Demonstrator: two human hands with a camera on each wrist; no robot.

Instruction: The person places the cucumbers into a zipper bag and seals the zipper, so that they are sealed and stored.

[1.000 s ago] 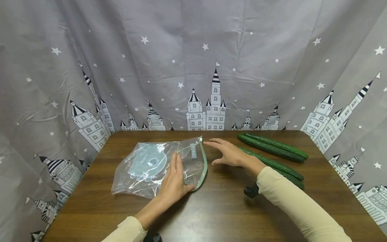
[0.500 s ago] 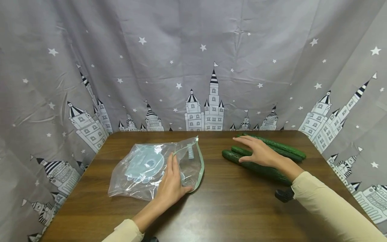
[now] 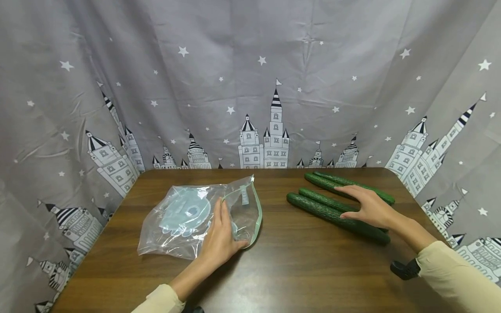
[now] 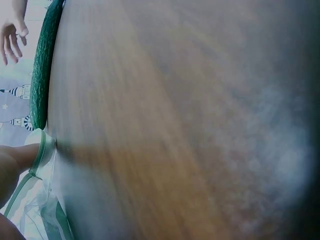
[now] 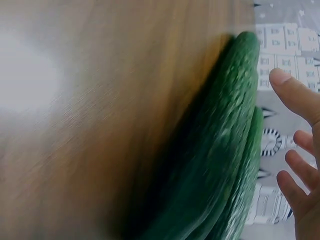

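Head view: a clear bag (image 3: 188, 217) lay on the table (image 3: 289, 274), its green rim (image 3: 260, 213) parted. The left hand (image 3: 215, 237) was at the bag's mouth, fingers straight and thumb spread from them along the rim; no pinch seen. Judgement: the spread was there to hold the mouth wide. Four cucumbers lay to the right of the bag in two pairs, one pair nearer the person (image 3: 321, 208) and one farther off (image 3: 322, 180), probably grouped so that each could be reached singly. The right hand (image 3: 369, 208) hung over them, well apart from the bag, fingers relaxed, grasping nothing.

Left wrist view: one digit passed inside the bag's green rim and seemed to push it outward. A cucumber lay beyond the bag, apart from the left hand's hold as far as could be judged.

Right wrist view: two cucumbers lay side by side, one longer end jutting ahead. Thumb and fingers stood parted, with a visible gap from thumb to cucumber; bag not in this view, grip empty
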